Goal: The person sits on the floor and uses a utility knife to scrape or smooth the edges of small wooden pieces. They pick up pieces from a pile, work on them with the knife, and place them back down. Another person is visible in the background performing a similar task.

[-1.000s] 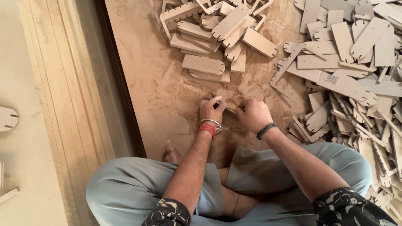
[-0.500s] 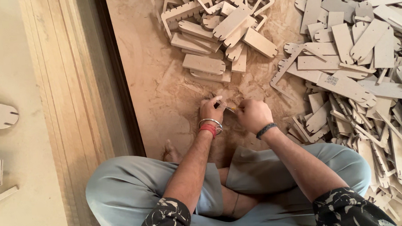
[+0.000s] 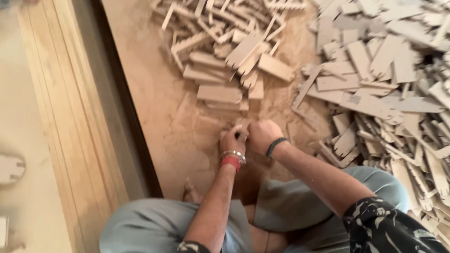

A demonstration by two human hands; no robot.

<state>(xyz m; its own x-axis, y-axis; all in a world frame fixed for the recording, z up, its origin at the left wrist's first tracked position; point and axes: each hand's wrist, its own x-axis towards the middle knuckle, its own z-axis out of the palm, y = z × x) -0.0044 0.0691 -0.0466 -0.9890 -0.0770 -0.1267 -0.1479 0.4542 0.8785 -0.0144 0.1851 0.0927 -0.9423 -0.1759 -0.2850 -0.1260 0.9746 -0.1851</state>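
Head view looks down on a sawdust-covered brown floor (image 3: 184, 123). At right, filling the upper and middle right of the frame, lies a big heap of pale flat cut wooden pieces (image 3: 399, 73); at upper centre lies a smaller pile of notched pale wooden strips and blocks (image 3: 227, 55). Long stacked pale wooden boards (image 3: 62, 113) run down the left. At centre, the left hand (image 3: 233, 140) and right hand (image 3: 262, 135) are clenched side by side, touching; whatever they pinch is hidden, so I cannot tell what they grasp. Compared with earlier, the hands have drawn closer together and the camera has tilted slightly.
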